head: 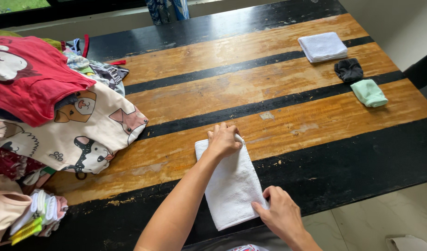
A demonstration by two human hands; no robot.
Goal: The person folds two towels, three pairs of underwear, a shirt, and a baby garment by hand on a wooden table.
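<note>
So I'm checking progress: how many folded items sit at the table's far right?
3: a white towel farthest back, a black cloth nearer, a mint-green cloth nearest. None seems hidden.
</note>
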